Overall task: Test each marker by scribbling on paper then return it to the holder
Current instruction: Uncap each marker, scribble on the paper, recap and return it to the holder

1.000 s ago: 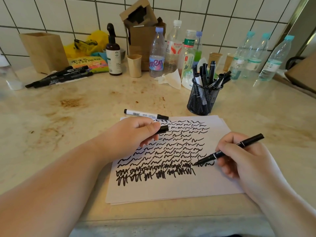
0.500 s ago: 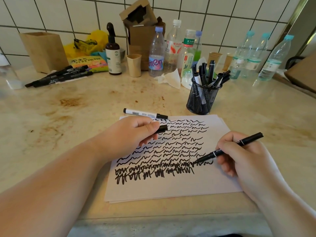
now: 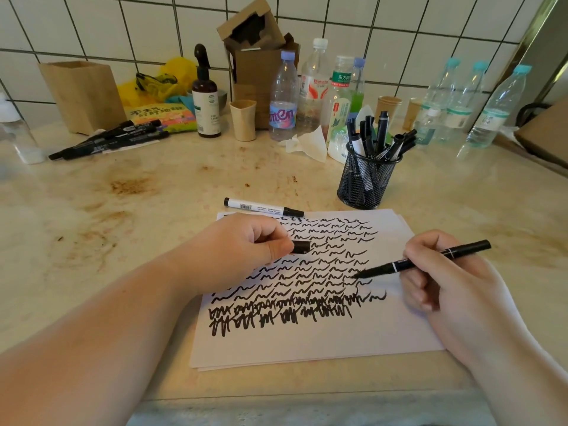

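Nearest the counter front edge: paper, mostly filled with black scribbles; bare strip at 6 o'clock. Right hand grips an uncapped marker, tip at the scribbles' 3 o'clock end. Left hand pinches the cap, resting on the sheet. Likely mid-task: recap, return it. White marker lies at the paper's 12 o'clock edge. Holder at 1 o'clock, crowded; open path to it. More markers far off at 10 o'clock, possibly untested.
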